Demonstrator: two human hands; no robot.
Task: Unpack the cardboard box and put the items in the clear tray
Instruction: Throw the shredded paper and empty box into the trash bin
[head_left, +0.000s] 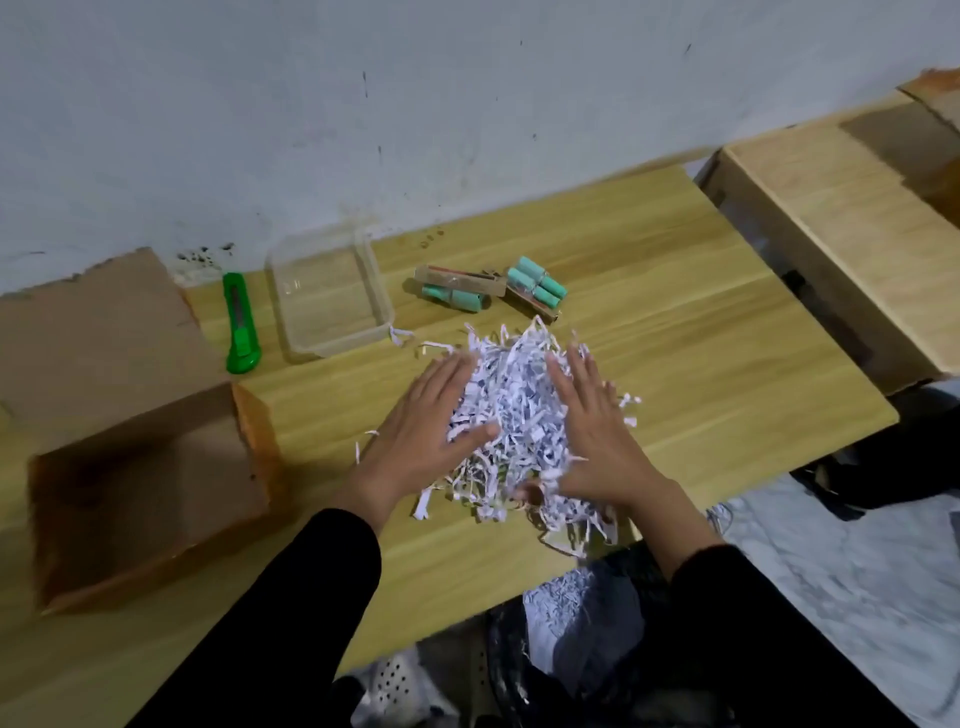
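A pile of white shredded paper (519, 405) lies in the middle of the wooden table. My left hand (426, 426) rests flat against its left side, and my right hand (597, 431) presses its right side, fingers spread. The open cardboard box (145, 483) stands at the left, its inside looking empty. The clear tray (332, 332) sits empty near the wall. Two packs of teal cylinders on cardboard backing, one (457, 291) beside the other (535, 288), lie just right of the tray, beyond the paper pile.
A green utility knife (240, 327) lies between the box flap and the tray. A second wooden surface (841, 234) stands at the right, apart from the table. Below the table's front edge is a bin or bag holding more shredded paper (566, 608).
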